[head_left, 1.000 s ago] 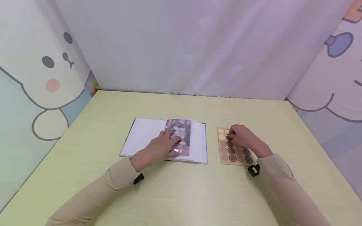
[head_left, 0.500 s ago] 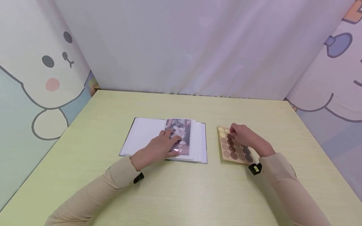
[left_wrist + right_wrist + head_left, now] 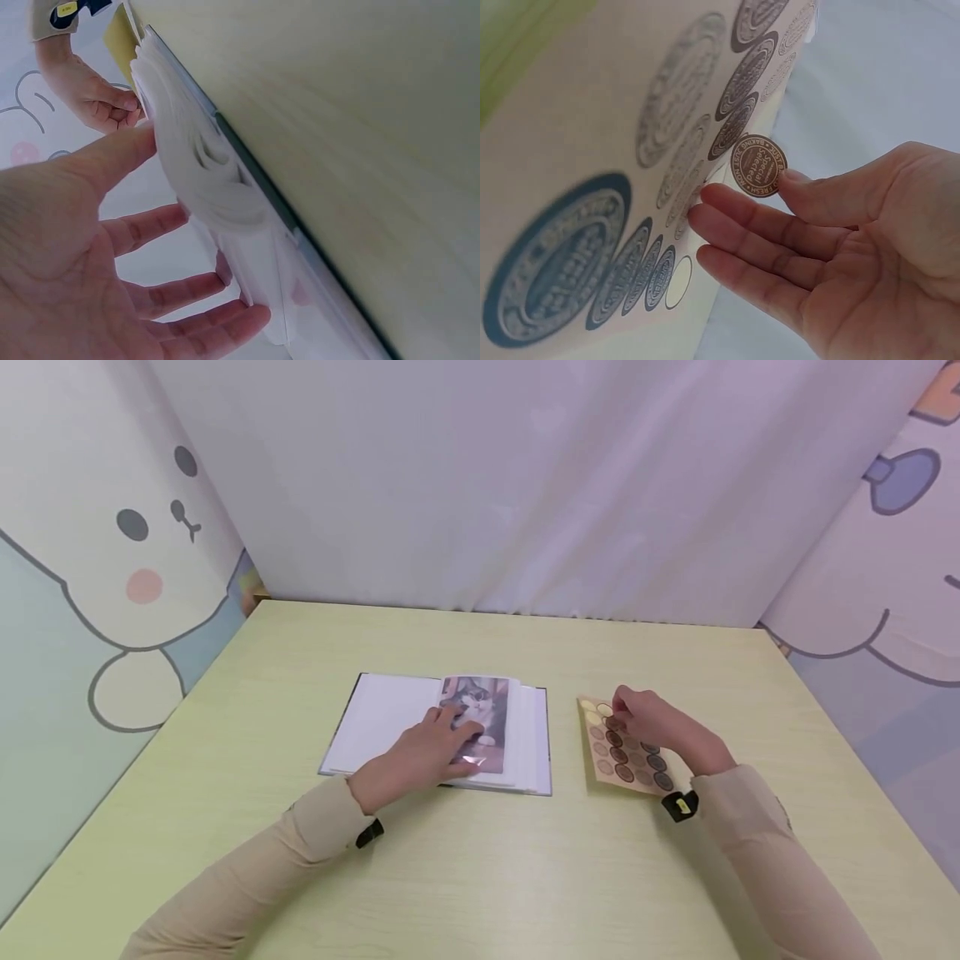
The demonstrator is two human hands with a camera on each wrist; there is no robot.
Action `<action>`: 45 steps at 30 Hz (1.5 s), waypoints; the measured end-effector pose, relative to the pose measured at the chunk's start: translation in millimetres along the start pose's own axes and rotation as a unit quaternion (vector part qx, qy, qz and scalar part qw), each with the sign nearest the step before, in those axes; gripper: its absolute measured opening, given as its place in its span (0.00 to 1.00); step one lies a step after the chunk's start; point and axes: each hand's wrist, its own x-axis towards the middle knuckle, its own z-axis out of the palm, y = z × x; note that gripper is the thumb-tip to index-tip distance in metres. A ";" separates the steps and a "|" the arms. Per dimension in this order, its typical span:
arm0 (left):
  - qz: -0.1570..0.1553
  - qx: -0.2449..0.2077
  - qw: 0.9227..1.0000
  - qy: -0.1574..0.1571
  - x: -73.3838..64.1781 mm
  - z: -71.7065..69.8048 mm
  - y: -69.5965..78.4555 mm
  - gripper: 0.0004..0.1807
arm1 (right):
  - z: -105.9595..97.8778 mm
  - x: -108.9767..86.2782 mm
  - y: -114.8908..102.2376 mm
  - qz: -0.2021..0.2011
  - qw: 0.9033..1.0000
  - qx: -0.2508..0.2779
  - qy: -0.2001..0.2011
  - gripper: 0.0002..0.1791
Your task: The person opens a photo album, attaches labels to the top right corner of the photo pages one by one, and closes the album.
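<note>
My left hand [image 3: 416, 756] rests with spread fingers on an open photo album [image 3: 386, 714], over a cat photo [image 3: 492, 710] in a clear sleeve. In the left wrist view its fingertips touch the album's sleeves [image 3: 187, 150], which stand in a thick stack. To the right, my right hand [image 3: 660, 725] is over a tan sheet of round stickers [image 3: 630, 768]. Thumb and finger pinch a brown round sticker [image 3: 757, 166], lettered "Special Selected". It stands up from the sheet; whether its edge still sticks there, I cannot tell. The sheet is tilted, partly lifted off the table.
The pale wooden table [image 3: 480, 877] lies under everything, with a strip of it between album and sheet. A white curtain [image 3: 480, 485] hangs behind its far edge. Cartoon-printed cloths [image 3: 142, 585] flank both sides. A dark wrist strap [image 3: 679, 807] sits by the right cuff.
The sticker sheet lay flat and now tilts up as my right hand pulls slightly up and to the right with the sticker. The left hand and album stay in place.
</note>
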 end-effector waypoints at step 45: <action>-0.006 0.006 1.000 -0.001 3.3 1.5 -1.8 0.33 | 10.5 101.6 -101.9 -0.096 0.993 0.062 0.035 0.04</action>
